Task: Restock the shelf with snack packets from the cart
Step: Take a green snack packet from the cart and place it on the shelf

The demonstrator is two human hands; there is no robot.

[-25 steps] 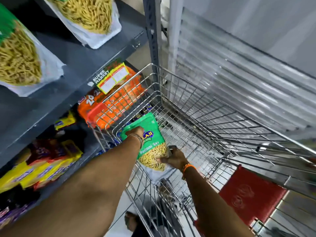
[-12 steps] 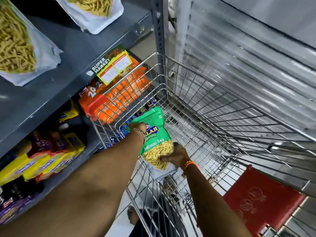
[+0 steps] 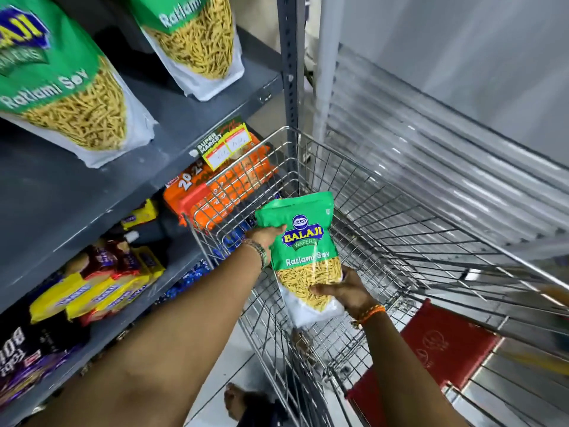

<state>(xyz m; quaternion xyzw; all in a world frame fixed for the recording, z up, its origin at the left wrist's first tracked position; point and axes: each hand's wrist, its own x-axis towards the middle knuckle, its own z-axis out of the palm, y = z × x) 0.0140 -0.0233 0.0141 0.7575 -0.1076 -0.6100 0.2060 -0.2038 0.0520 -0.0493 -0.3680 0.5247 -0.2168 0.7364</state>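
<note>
A green and white Ratlami Sev snack packet is held above the wire cart, both hands on it. My left hand grips its upper left edge. My right hand holds its lower part from the right. Two more packets of the same kind stand on the grey shelf: one at the far left, one further right. Inside the cart I see no other packets.
The lower shelf holds orange biscuit packs, yellow packs and dark packs. A price label hangs on the shelf edge. A grey upright post stands beside the cart. The cart's red seat flap lies at the right.
Both hands have lifted the packet up out of the cart's bottom, towards the shelf. The view has tilted up, showing more of the upper shelf.
</note>
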